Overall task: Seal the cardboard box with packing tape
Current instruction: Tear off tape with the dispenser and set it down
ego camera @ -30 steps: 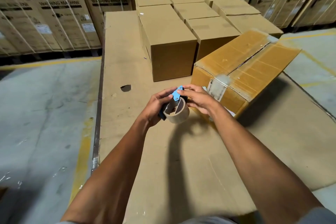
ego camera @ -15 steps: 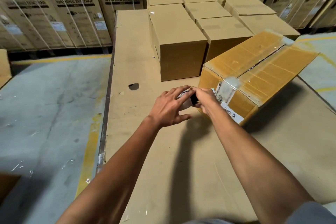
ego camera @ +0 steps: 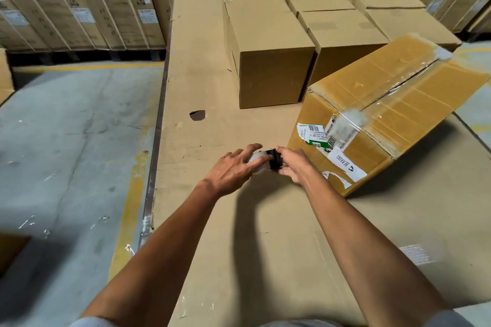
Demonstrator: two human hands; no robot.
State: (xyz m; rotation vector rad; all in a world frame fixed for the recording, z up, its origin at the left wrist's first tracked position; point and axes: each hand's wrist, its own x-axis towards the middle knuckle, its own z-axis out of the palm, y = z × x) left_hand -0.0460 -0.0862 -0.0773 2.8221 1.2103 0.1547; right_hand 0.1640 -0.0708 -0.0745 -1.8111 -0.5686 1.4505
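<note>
Cardboard box point(ego camera: 393, 114) sits tilted at right on the cardboard-covered table point(ego camera: 212, 87): yellowed old tape, torn labels, top seam partly split. Left hand point(ego camera: 233, 167) cups the tape roll point(ego camera: 259, 160), fingers curled; right hand point(ego camera: 295, 164) pinches its black dispenser point(ego camera: 275, 158). Roll mostly hidden, tape end not discernible.

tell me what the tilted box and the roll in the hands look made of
Tilted box: brown corrugated cardboard, its top glossy with what looks like clear tape, paper labels on the side. Roll: pale and translucent, likely plastic packing tape, with a dark part, apparently plastic, beside it.
</note>
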